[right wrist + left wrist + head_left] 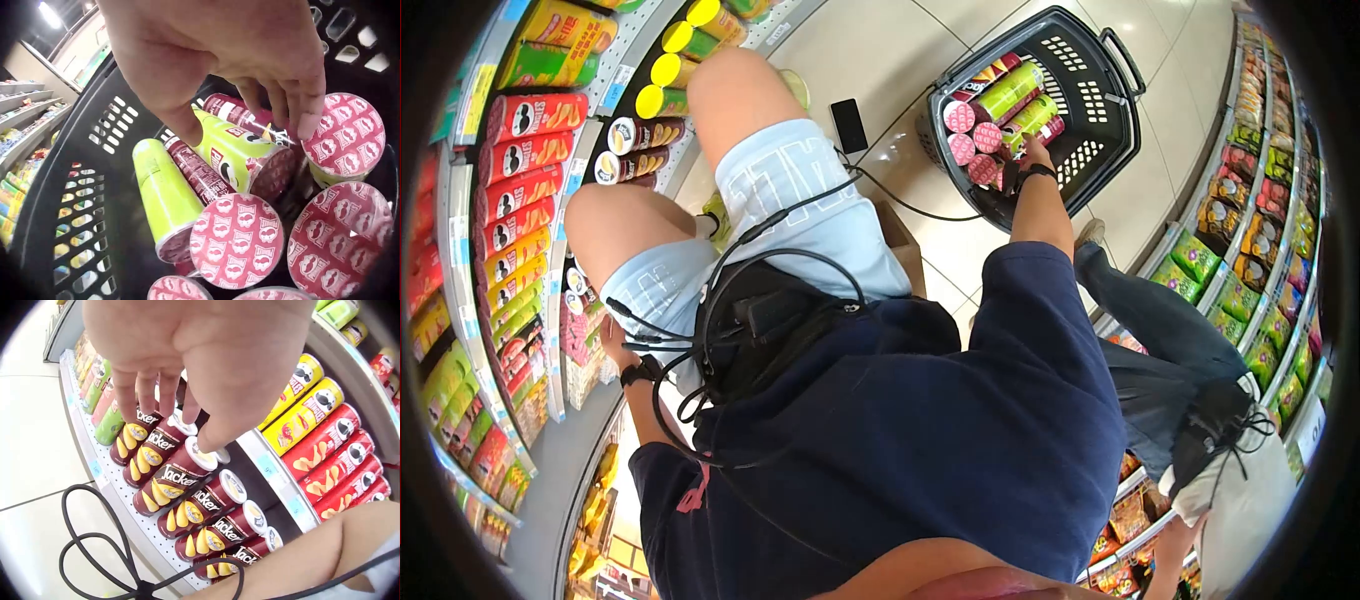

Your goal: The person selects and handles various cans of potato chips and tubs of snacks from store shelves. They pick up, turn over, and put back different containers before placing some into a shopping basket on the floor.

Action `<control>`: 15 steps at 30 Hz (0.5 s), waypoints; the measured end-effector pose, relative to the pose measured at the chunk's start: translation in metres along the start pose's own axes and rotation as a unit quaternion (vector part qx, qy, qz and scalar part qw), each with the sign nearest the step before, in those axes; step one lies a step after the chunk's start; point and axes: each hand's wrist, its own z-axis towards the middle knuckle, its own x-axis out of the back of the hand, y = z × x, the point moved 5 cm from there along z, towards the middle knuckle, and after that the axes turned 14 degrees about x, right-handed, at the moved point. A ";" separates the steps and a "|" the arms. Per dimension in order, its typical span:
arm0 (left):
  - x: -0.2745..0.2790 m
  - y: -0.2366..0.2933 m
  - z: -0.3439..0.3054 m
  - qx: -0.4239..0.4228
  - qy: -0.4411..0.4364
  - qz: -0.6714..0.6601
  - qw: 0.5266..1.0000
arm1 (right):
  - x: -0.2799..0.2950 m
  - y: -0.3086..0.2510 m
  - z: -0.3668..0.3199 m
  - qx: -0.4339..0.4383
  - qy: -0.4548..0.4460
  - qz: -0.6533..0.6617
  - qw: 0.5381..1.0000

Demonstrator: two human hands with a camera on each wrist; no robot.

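My left hand [200,356] reaches over a row of maroon Jacker chip cans [178,481] on a low shelf. Its fingers hang loosely at their white lids, the thumb close to one lid [201,457]. In the head view this hand [614,345] is low beside the shelf. My right hand [219,44] is inside the black shopping basket [37,244], thumb and fingers spread above a green Pringles can [231,140] and a maroon can [275,128]. Several cans with pink patterned ends [237,240] stand near it; another green can [164,194] leans at the left.
A phone [849,126] lies on the tiled floor near the basket. Black cables [800,210] run across my lap. Shelves of red Pringles cans [535,118] rise at my left. Another person [1190,400] is close at my right, beside shelves of snack bags [1195,255].
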 end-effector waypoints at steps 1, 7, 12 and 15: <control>-0.003 0.010 -0.011 -0.006 -0.005 0.022 1.000 | -0.002 0.015 0.020 -0.036 -0.018 -0.028 0.999; -0.025 0.046 -0.045 -0.053 0.003 0.103 0.993 | -0.018 0.021 0.029 -0.043 -0.086 -0.099 0.990; -0.038 0.059 -0.037 -0.096 0.019 0.165 0.981 | -0.048 0.014 0.013 0.008 -0.198 0.007 0.980; -0.037 0.059 -0.017 -0.130 0.065 0.243 0.959 | -0.043 0.014 0.020 0.089 -0.181 0.010 0.979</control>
